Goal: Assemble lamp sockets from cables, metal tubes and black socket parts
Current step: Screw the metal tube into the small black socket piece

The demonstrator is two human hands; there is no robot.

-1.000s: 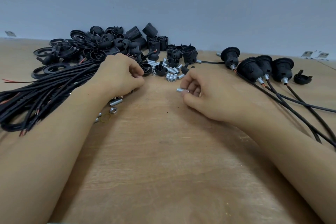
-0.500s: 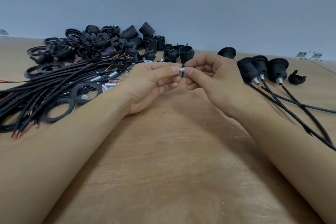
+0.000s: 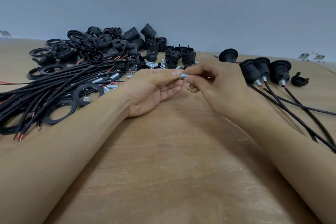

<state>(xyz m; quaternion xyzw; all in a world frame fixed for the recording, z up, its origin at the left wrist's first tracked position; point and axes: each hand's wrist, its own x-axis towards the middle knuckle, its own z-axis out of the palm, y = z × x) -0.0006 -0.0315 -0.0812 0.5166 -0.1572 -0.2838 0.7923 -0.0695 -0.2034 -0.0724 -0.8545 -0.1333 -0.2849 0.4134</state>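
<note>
A short silver metal tube [image 3: 183, 75] is held just above the wooden table [image 3: 172, 160], between both hands. My left hand [image 3: 152, 91], palm up, pinches its left end with thumb and fingertips. My right hand [image 3: 214, 85] pinches its right end with thumb and forefinger. A bundle of black cables [image 3: 45, 92] with bare copper ends lies at the left. Behind it is a heap of black socket parts [image 3: 116, 45]. Several loose metal tubes [image 3: 112, 86] lie by the cables.
Several assembled sockets [image 3: 261, 71] with cables trailing toward me lie at the right, with a loose black cap [image 3: 299, 80] beside them. Black rings [image 3: 58, 110] and a nut [image 3: 85, 98] sit at the left near my forearm. A grey wall stands behind.
Both hands rose from the table and came together at the centre; the tube, first in my right hand alone, is now pinched by both. My left hand turned palm up.
</note>
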